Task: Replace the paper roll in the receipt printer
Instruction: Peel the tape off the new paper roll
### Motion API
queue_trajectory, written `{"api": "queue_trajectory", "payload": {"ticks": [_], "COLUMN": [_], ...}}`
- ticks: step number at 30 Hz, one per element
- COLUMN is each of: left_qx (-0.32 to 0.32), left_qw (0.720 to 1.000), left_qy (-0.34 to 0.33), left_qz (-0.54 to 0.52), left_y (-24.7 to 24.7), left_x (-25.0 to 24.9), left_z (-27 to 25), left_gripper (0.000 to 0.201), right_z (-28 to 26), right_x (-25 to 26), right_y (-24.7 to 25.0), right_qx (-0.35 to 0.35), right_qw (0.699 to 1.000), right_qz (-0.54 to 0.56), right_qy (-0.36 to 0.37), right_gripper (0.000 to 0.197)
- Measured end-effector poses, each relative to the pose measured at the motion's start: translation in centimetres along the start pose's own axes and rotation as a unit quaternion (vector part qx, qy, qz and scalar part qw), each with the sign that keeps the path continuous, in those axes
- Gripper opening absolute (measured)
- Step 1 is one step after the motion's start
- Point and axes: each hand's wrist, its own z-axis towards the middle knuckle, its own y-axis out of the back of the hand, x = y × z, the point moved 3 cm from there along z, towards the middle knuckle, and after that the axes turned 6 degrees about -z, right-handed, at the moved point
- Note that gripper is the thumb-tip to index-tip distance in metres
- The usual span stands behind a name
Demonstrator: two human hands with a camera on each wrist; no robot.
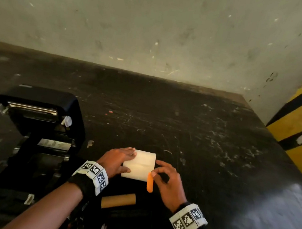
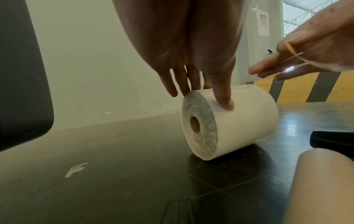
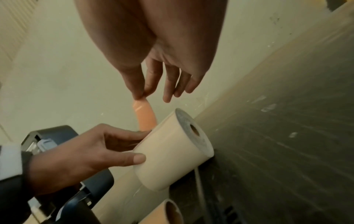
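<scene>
A new white paper roll (image 1: 141,164) lies on its side on the dark table (image 1: 200,138). My left hand (image 1: 121,160) grips its left end, thumb on the near side and fingers over the top (image 2: 224,98). My right hand (image 1: 154,173) pinches an orange sealing strip (image 1: 150,183) between thumb and forefinger at the roll's right end. In the right wrist view the strip (image 3: 146,117) hangs from the pinch and runs down behind the roll (image 3: 172,153). The black receipt printer (image 1: 38,130) stands at the left with its lid raised and its paper bay open.
An empty brown cardboard core (image 1: 118,200) lies on the table just in front of the roll, between my wrists. A pale wall runs along the table's far edge. A yellow-and-black striped post (image 1: 301,126) stands at the right.
</scene>
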Motion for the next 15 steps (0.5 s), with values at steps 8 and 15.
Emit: {"api": "queue_trajectory", "payload": {"ticks": [8, 15], "left_qx": [-0.011, -0.002], "left_qw": [1.000, 1.000], "left_qy": [0.006, 0.025], "left_qz": [-0.010, -0.006], "left_y": [-0.6, -0.5], "left_x": [0.9, 0.6], "left_z": [0.4, 0.1], "left_gripper": [0.068, 0.068], "right_z": [-3.8, -6.2], "right_x": [-5.9, -7.5], "right_y": [2.4, 1.8], "right_qx": [0.063, 0.089], "right_qw": [0.979, 0.961], "right_qz": [-0.136, -0.215], "right_qy": [-0.137, -0.147], "right_gripper": [0.018, 0.034]}}
